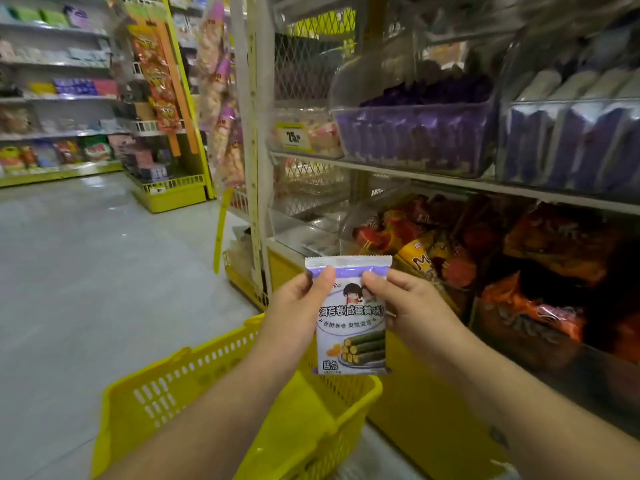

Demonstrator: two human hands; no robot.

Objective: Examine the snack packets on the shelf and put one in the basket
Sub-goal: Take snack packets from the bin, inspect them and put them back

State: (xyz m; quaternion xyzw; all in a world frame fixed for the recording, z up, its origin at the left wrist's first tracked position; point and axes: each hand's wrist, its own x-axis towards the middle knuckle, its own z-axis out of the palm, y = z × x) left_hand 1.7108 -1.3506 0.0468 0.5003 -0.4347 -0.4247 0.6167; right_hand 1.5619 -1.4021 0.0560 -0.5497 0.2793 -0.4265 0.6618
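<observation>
A purple and white snack packet [350, 323] with seaweed rolls printed on it is held upright in front of me. My left hand [298, 303] pinches its upper left edge and my right hand [408, 306] pinches its upper right edge. Below the packet hangs a yellow plastic basket [166, 389], which looks empty. The shelf [450, 178] stands to my right, with clear bins of purple packets [415, 133] on the upper level and orange and red packets [415, 244] on the lower one.
A yellow shelf base [426, 403] runs along the floor at right. Hanging strips of snacks [221, 98] flank the shelf's white end post. Grey floor [86, 271] opens to the left, with more stocked shelves [55, 98] at the far side of the aisle.
</observation>
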